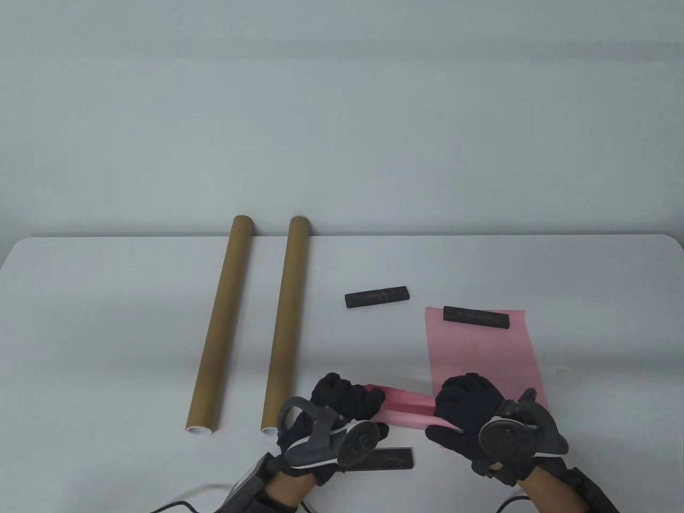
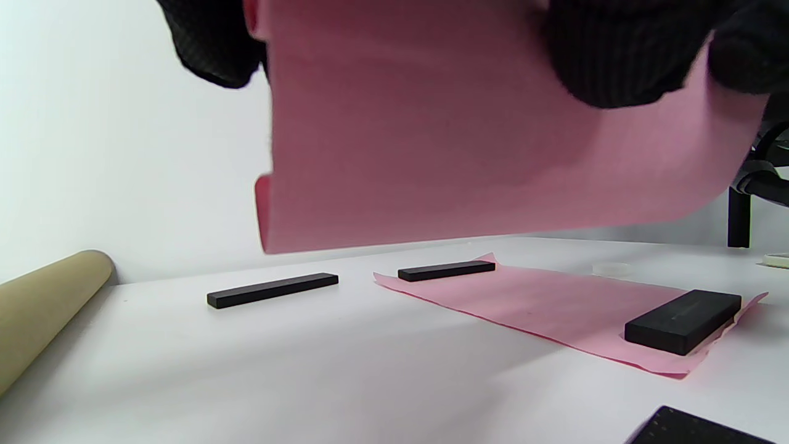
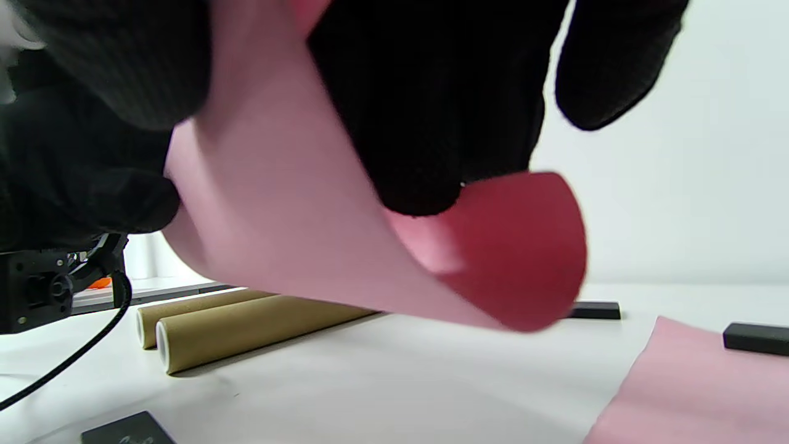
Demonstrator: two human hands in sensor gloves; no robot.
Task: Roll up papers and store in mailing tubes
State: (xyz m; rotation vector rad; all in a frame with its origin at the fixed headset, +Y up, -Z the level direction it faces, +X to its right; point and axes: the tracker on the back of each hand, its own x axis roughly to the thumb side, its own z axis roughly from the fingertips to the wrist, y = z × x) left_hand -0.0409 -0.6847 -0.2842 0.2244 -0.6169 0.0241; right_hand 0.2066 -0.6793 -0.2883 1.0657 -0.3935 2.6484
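Both hands hold a loosely rolled pink paper [image 1: 409, 409] just above the table's front edge. My left hand [image 1: 368, 403] grips its left end and my right hand [image 1: 446, 414] grips its right end. In the left wrist view the sheet [image 2: 468, 135] hangs curled from the fingers. In the right wrist view its end [image 3: 505, 253] curls open under the fingers. Two brown mailing tubes [image 1: 220, 326] [image 1: 286, 326] lie side by side at the left, with their open ends towards me. A second pink sheet [image 1: 481, 358] lies flat at the right.
A black bar [image 1: 476, 317] weighs down the flat sheet's far end, and another [image 2: 683, 320] sits on its near end. One more bar [image 1: 377, 297] lies mid-table, and one [image 1: 393, 458] lies by my left hand. A small white cap [image 1: 561, 370] sits right of the sheet.
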